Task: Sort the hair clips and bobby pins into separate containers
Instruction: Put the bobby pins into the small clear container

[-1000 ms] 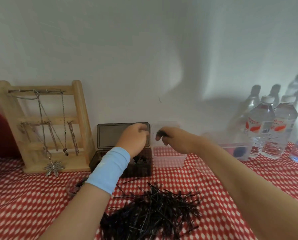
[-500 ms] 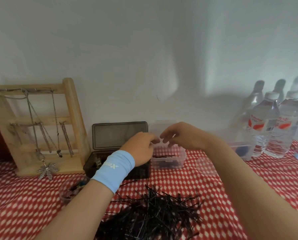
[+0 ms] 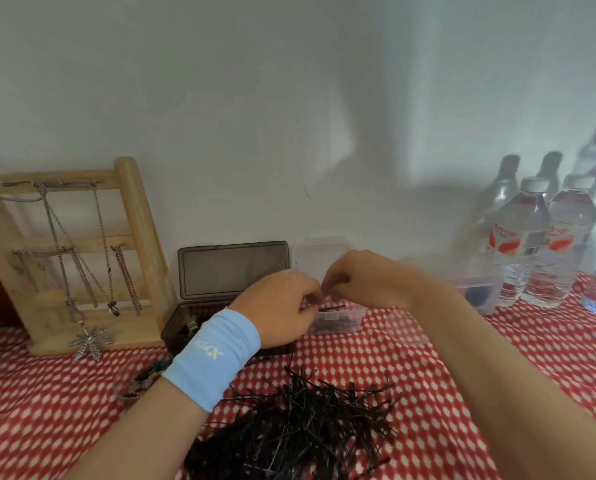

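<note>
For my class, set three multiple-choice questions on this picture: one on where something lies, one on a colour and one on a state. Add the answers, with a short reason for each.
1. Where does the pile of bobby pins lie?
A. on the checked cloth, in front of the dark box
B. on the wooden stand
C. behind the water bottles

2. What colour is the wristband?
A. red
B. light blue
C. black

3. How is the dark box's lid?
A. shut
B. lying flat on the cloth
C. open, standing upright

Answers:
1 A: the pins spread on the cloth, nearer the camera than the box.
2 B: it is pale blue with white lettering.
3 C: the lid stands up behind the open base.
</note>
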{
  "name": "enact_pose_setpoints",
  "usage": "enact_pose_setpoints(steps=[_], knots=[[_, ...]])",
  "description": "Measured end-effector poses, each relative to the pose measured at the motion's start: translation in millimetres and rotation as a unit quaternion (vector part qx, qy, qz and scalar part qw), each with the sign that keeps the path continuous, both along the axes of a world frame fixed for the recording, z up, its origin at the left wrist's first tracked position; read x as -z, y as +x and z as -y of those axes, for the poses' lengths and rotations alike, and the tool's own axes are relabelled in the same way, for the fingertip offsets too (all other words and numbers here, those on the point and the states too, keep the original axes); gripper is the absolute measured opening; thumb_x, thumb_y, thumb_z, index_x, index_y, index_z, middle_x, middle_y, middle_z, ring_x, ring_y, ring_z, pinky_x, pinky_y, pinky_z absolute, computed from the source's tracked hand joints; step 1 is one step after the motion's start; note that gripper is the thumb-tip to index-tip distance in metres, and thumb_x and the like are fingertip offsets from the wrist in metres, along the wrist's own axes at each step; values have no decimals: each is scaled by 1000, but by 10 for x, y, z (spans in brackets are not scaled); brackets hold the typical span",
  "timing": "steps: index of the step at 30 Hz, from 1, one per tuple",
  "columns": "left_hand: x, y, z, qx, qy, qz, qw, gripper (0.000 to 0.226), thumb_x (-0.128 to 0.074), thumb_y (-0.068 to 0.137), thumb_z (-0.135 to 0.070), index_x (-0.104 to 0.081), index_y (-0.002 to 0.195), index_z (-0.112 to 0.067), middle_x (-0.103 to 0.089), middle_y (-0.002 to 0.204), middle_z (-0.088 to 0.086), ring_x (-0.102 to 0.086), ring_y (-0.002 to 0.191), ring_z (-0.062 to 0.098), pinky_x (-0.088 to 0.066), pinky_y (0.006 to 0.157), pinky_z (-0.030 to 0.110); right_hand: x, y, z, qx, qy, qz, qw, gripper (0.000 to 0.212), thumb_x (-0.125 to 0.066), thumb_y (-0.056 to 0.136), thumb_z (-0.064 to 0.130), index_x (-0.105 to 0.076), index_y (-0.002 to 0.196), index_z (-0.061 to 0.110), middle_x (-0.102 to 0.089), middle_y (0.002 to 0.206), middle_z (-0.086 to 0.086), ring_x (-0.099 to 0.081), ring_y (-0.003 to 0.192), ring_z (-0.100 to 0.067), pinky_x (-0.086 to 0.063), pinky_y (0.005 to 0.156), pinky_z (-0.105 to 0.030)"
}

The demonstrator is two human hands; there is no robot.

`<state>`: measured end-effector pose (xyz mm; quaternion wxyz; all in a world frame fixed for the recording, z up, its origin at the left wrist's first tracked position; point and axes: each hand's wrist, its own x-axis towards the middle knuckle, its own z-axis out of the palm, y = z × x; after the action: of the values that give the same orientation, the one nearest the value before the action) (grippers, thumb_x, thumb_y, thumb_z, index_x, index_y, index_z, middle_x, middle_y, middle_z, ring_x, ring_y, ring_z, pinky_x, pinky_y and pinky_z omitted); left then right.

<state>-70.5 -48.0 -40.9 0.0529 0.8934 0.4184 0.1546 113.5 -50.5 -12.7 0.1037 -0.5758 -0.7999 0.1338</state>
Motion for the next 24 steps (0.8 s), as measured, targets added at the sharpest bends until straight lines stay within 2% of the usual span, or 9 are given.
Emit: enact_pose_setpoints(steps=[2, 4, 8, 10, 13, 16, 18, 21, 24], knots=[[-5, -89, 133, 11, -30, 25, 999, 18, -54, 92, -26, -68, 104, -29, -63, 100, -13, -58, 91, 4, -51, 85, 27, -17, -48, 175, -3, -31, 13, 999, 20, -62, 95, 27, -79, 107, 27, -75, 107, 8, -67, 95, -9, -53, 94, -30], [41, -170, 242, 25, -40, 11, 999, 18, -55, 91, -27, -69, 101, -30, -63, 98, -14, -56, 92, 3, -50, 87, 28, 46, -92, 319, -12, -72, 55, 996, 24, -66, 91, 40, -77, 109, 30, -75, 106, 10, -68, 94, -10, -54, 94, -35], [177, -295, 395, 37, 7, -15, 999, 24, -57, 90, -33, -65, 112, -28, -56, 110, -14, -43, 108, 3, -43, 96, 28, 130, -259, 560, -47, -196, 149, 968, 65, -71, 79, 65, -65, 127, 21, -69, 122, 4, -64, 104, -15, -49, 101, -37], [190, -354, 472, 40, 45, 13, 998, 19, -58, 89, -32, -65, 106, -29, -55, 106, -15, -41, 105, 2, -43, 94, 27, 146, -343, 672, -35, -212, 143, 966, 81, -73, 74, 71, -58, 135, 20, -62, 132, 3, -57, 109, -16, -43, 99, -32], [215, -427, 600, 42, 59, 8, 997, 14, -57, 88, -32, -66, 98, -27, -56, 97, -14, -46, 96, 3, -45, 88, 28, 243, -459, 815, -21, -210, 148, 966, 96, -76, 69, 73, -49, 144, 19, -56, 138, -1, -54, 122, -22, -41, 103, -34], [301, -489, 694, 5, -42, -75, 996, 35, -56, 90, -41, -60, 122, -28, -55, 115, -9, -52, 110, 11, -46, 98, 35, 334, -558, 876, -24, -167, 149, 974, 68, -80, 70, 66, -61, 113, 16, -60, 100, 3, -56, 91, -17, -44, 79, -28], [361, -520, 729, -6, -94, -100, 991, 44, -56, 92, -42, -53, 135, -29, -52, 123, -7, -51, 117, 14, -44, 102, 34, 343, -579, 874, -32, -144, 138, 979, 56, -82, 71, 60, -61, 97, 15, -60, 87, 6, -57, 80, -14, -46, 68, -28], [409, -570, 752, -10, -103, -58, 993, 43, -58, 94, -38, -54, 136, -30, -54, 121, -8, -52, 115, 12, -42, 100, 28, 332, -570, 874, -50, -135, 129, 981, 57, -80, 76, 57, -69, 107, 11, -69, 98, 0, -64, 87, -18, -55, 79, -34], [433, -622, 759, -23, -86, -33, 995, 36, -61, 94, -37, -59, 129, -28, -55, 122, -9, -53, 114, 10, -40, 96, 21, 354, -546, 904, -62, -131, 137, 980, 55, -78, 79, 54, -68, 116, 14, -69, 105, 1, -64, 93, -18, -54, 84, -35]])
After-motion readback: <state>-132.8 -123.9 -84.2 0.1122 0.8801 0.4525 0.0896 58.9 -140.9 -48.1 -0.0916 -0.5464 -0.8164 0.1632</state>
